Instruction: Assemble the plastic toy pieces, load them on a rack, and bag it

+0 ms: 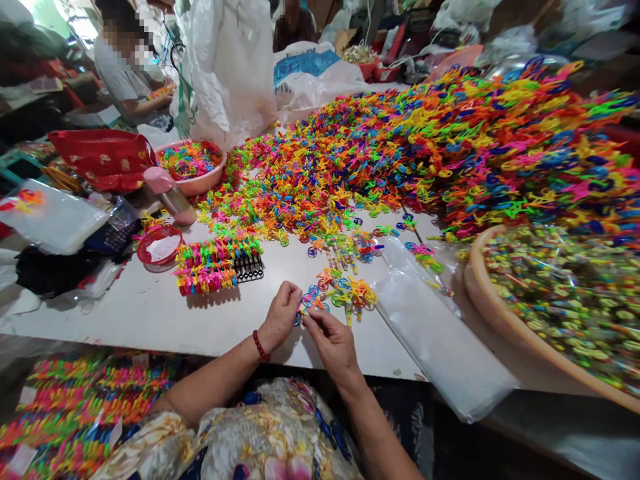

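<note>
My left grip (281, 315) and right grip (336, 345) are both pinched nearly closed, thumb to finger, on a small blue plastic piece (314, 297) between them; my knuckles hide just how the right one holds it. At 2 o'clock, just beside, lies a loose yellow-and-orange cluster (361, 293). At 10 o'clock, the black rack (250, 267) carries bright pieces along most of its length, its right end bare, so I judge it mostly done. Much is left: the big loose pile (350, 167) spreads from 11 to 2 o'clock. Open counter (150, 313) runs toward 9 o'clock, my freest side. The counter's front edge is close at 6; clear bags (440, 347) overhang it at 4, and an orange basin (475, 250) crowds 3.
</note>
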`<action>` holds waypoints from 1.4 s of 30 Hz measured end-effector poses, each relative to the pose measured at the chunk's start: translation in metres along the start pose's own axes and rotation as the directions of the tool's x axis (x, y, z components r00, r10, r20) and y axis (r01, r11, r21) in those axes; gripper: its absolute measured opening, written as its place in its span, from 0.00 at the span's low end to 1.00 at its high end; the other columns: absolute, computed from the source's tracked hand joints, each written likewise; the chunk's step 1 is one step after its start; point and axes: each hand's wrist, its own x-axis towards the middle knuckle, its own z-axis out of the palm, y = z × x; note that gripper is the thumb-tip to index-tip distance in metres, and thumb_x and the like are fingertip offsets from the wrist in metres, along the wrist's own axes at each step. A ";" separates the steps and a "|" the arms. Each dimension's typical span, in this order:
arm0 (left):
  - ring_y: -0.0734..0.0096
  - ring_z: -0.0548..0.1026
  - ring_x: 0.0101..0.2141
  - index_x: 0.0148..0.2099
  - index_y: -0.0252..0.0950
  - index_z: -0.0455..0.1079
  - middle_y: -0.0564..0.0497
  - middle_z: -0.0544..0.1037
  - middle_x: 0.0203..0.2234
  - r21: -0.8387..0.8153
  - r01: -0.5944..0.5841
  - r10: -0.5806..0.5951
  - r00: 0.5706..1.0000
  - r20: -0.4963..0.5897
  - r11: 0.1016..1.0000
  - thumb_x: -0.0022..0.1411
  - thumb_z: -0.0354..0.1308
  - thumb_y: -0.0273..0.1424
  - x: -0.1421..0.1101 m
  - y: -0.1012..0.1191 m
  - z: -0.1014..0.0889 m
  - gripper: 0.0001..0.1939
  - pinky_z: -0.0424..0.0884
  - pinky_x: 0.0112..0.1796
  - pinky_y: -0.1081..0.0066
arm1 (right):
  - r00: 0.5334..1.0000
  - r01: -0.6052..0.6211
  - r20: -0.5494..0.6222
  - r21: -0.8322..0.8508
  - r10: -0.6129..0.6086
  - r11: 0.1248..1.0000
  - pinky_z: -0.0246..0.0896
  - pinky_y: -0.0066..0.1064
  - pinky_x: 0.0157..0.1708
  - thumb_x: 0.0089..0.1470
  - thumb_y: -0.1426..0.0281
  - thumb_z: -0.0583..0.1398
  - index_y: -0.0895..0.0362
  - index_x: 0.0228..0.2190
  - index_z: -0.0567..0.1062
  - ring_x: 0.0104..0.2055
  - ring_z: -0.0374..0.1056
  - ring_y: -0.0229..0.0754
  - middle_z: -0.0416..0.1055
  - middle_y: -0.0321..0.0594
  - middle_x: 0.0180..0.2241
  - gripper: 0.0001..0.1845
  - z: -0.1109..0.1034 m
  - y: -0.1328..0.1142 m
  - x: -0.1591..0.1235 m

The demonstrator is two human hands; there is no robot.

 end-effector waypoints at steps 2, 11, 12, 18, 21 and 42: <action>0.74 0.61 0.27 0.34 0.38 0.60 0.56 0.62 0.26 0.020 -0.014 0.014 1.000 -0.015 1.000 0.66 0.50 0.41 0.001 -0.001 0.001 0.13 0.60 0.29 0.74 | 0.999 0.039 0.027 -0.061 -0.038 0.997 0.67 0.33 0.38 0.55 0.61 0.63 0.54 0.34 0.81 0.34 0.73 0.42 0.79 0.39 0.33 0.11 0.000 0.000 -0.001; 0.65 0.67 0.38 0.34 0.38 0.65 0.49 0.69 0.33 0.402 -0.171 0.194 0.981 -0.016 0.899 0.64 0.54 0.35 0.044 -0.009 -0.002 0.07 0.65 0.44 0.65 | 0.924 0.319 0.103 -0.741 -0.369 0.591 0.61 0.42 0.51 0.63 0.61 0.55 0.57 0.40 0.78 0.47 0.68 0.50 0.76 0.50 0.42 0.16 -0.058 0.006 0.057; 0.64 0.68 0.38 0.33 0.38 0.65 0.48 0.70 0.34 0.447 -0.173 0.216 0.975 -0.048 0.878 0.63 0.55 0.33 0.053 -0.009 -0.003 0.05 0.64 0.45 0.64 | 0.936 0.270 0.099 -0.819 -0.339 0.506 0.61 0.42 0.50 0.63 0.62 0.54 0.59 0.40 0.77 0.47 0.68 0.50 0.75 0.52 0.42 0.16 -0.067 0.005 0.071; 0.64 0.69 0.39 0.34 0.38 0.66 0.48 0.70 0.33 0.502 -0.169 0.270 0.954 -0.134 0.848 0.63 0.54 0.31 0.116 0.005 0.008 0.05 0.64 0.46 0.63 | 0.999 -0.037 -0.035 -0.977 0.016 0.211 0.62 0.37 0.39 0.61 0.63 0.57 0.65 0.43 0.73 0.41 0.71 0.53 0.75 0.57 0.37 0.17 -0.085 0.009 0.147; 0.62 0.69 0.43 0.36 0.37 0.67 0.47 0.71 0.38 0.487 -0.186 0.263 0.960 -0.094 0.853 0.58 0.61 0.33 0.139 0.010 0.024 0.07 0.63 0.49 0.63 | 0.999 -0.023 -0.016 -0.967 0.033 0.254 0.61 0.35 0.40 0.59 0.70 0.56 0.65 0.42 0.73 0.43 0.71 0.51 0.74 0.58 0.39 0.12 -0.079 0.018 0.163; 0.85 0.65 0.17 0.44 0.35 0.63 0.51 0.75 0.32 -0.431 0.194 -0.122 0.974 0.189 0.882 0.49 0.65 0.34 0.088 0.010 -0.021 0.21 0.58 0.19 0.80 | 0.973 -0.220 -0.023 0.217 0.230 0.951 0.75 0.34 0.37 0.51 0.64 0.63 0.55 0.34 0.74 0.36 0.75 0.42 0.77 0.41 0.33 0.09 -0.081 0.006 0.125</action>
